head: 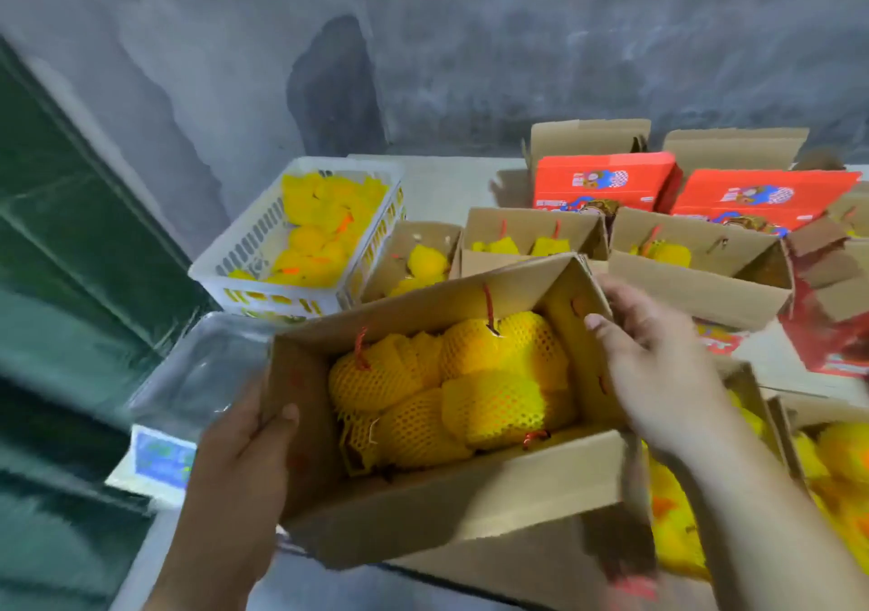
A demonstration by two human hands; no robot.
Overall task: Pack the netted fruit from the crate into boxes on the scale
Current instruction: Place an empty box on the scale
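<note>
1. Both hands held an open cardboard box [451, 497] between them. The left hand [244, 441] clasped its left end wall, thumb hooked over the rim and inside. The right hand [653, 366] gripped the far right corner, thumb inside against the wall.
2. The box was tilted, full of fruit [470, 389] in yellow foam netting, with red ties showing.
3. To the box's left sat a scale [197, 375] with a shiny steel pan; whether the box touched it could not be told.
4. Behind the scale stood a white crate [244, 253] holding more netted fruit.
5. Several other open boxes [696, 276], some with fruit, and red printed cartons [606, 178] crowded a pale table [446, 182].
6. A grey stained wall [517, 46] rose behind; dark green sheeting [70, 234] lay left.
</note>
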